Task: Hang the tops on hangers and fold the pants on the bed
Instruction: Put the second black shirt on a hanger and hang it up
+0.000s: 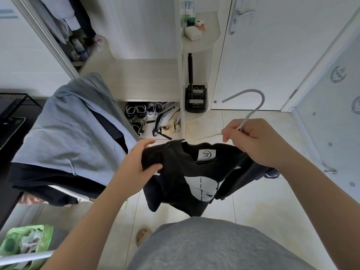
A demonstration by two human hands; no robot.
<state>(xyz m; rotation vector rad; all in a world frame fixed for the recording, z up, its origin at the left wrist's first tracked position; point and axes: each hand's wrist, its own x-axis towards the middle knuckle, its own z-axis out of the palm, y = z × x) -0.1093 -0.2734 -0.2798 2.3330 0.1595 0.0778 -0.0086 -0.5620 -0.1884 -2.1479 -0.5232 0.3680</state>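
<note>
A black top point(196, 180) with a white print and a white neck label hangs in front of me above the tiled floor. A white hanger point(251, 106) sits inside its neck opening, the hook pointing up and away. My right hand point(253, 141) grips the hanger at the base of the hook, over the top's right shoulder. My left hand point(140, 162) pinches the top's left shoulder. To the left, light blue clothes point(74, 129) and dark clothes point(54, 184) lie draped in a pile.
An open wardrobe point(148, 78) stands ahead with shoes point(144, 115) on its bottom shelf and hanging garments point(64, 20) at upper left. A white door point(272, 55) is on the right. A green bin point(25, 242) sits at lower left.
</note>
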